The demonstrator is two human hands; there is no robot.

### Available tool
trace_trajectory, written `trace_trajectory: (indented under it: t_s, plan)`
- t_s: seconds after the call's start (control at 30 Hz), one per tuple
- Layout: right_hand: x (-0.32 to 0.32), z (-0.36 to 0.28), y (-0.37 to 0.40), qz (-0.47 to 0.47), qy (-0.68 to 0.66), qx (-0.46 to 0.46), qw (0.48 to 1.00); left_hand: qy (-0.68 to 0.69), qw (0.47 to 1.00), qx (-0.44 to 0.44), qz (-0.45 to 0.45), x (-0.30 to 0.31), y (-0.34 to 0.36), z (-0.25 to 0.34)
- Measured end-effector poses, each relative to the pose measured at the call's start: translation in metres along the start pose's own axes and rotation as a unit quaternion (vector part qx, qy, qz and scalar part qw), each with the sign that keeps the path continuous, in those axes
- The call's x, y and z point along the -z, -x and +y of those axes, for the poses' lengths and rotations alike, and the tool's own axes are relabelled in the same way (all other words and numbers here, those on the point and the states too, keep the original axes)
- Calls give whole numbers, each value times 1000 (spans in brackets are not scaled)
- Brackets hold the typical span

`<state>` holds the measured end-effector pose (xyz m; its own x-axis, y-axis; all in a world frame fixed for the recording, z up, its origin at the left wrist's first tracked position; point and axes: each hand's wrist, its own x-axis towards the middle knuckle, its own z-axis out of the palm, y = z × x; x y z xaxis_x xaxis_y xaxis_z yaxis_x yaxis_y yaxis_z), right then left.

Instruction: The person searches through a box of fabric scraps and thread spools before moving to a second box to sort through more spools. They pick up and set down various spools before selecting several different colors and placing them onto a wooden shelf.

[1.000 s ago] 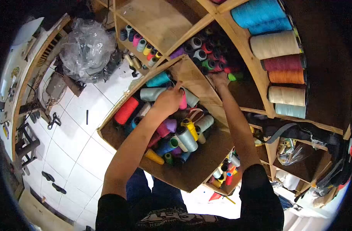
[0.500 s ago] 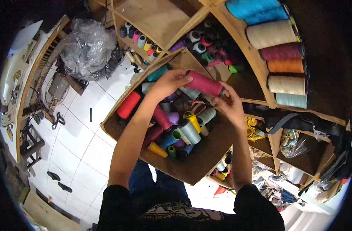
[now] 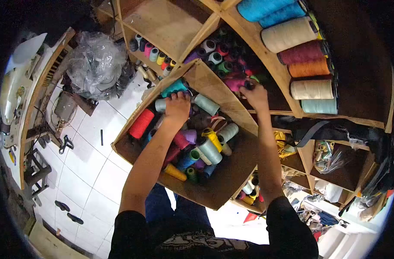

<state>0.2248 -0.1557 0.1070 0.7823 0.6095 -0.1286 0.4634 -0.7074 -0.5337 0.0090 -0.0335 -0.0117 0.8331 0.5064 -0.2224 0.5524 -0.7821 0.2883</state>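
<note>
My right hand [image 3: 255, 96] is closed around the end of a magenta thread spool [image 3: 235, 83], held at the shelf compartment just past the box's far edge. Inside the cardboard box [image 3: 225, 181], my left hand [image 3: 177, 107] reaches down with curled fingers among the spools. What lies under those fingers is hidden. Beside it are a grey spool [image 3: 160, 105], a teal spool [image 3: 173, 87] and a pale grey-green spool [image 3: 206, 104]. A red spool [image 3: 141, 123] leans at the box's left side. Several other spools lie jumbled lower in the box.
Wooden shelving [image 3: 249, 41] curves around the box, with large cones such as a beige cone [image 3: 288, 34] at upper right. Smaller spools [image 3: 215, 58] fill the compartment behind. Clear plastic bags [image 3: 95, 60] sit at left above the white tiled floor [image 3: 87, 151].
The magenta spool has gone from between both hands above the box to the shelf compartment, in my right hand. My left hand has let go of it and lowered into the box.
</note>
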Motion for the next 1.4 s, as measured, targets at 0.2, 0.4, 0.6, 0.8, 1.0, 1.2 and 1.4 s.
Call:
trace_trajectory:
  t_s: [0.2,0.4,0.6,0.8,1.0,1.2,1.4]
  plan:
    - [-14,-6,-22,36,122,73,989,18,998,55,-20,-12,-10,-15]
    - [-19,1,-36,14,141,113,983,-16,1000,3,0,-11,-8,-19]
    - [-31,-1,-32,73,149,147,975,-13,1000,-5,-7,-6,-6,-19]
    - [-38,18,-37,55,171,143,973,60,997,-40,15,10,0,-24]
    - [-42,27,-39,80,128,154,976,153,988,-30,-2,19,-5,-27]
    - [-37,11,-21,134,69,145,978,-7,995,-7,-101,10,-2,-27]
    - [-30,-27,49,84,-16,197,977,-4,995,-21,-92,17,-1,-28]
